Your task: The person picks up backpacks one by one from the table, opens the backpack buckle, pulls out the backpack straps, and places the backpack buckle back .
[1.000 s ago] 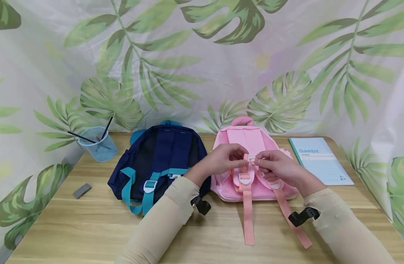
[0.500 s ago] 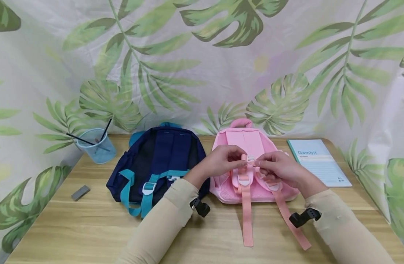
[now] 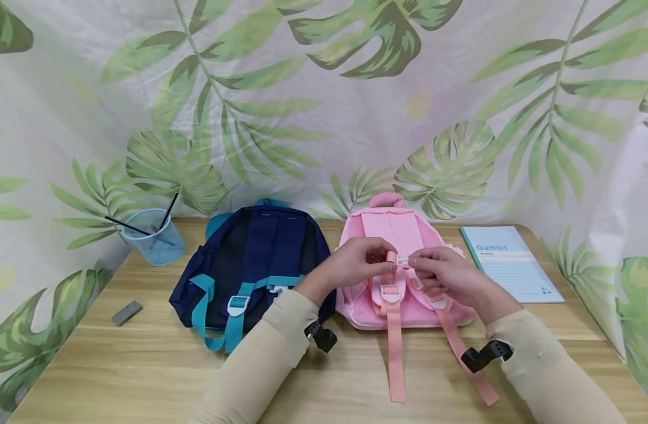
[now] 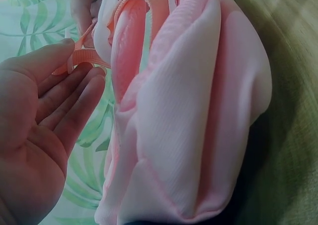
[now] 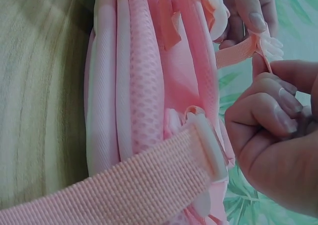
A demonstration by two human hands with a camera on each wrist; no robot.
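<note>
A pink backpack (image 3: 389, 227) lies with its straps facing up. Above it, my left hand (image 3: 355, 259) pinches a coral webbing strap (image 4: 89, 57) at a white plastic buckle (image 3: 402, 259), between thumb and fingers. From the other side my right hand (image 3: 451, 274) pinches the strap's edge close to the buckle, with the other fingers curled in. Prongs of the buckle show in the right wrist view, near the fingertips of both hands. Whether its two halves are joined, I cannot tell. Two loose coral strap ends (image 3: 395, 353) hang toward the table's front.
Left of the pink bag lies a navy backpack (image 3: 273, 247) with teal straps, partly behind my left forearm. A blue mesh cup (image 3: 162, 247) with pencils and a grey eraser (image 3: 127, 313) sit further left. A notebook (image 3: 514, 265) lies at the right on the wooden table (image 3: 143, 377).
Both hands stay at the buckle with almost the same pinch. The strap at my left fingertips stands slightly more upright. The head view has shifted a little.
</note>
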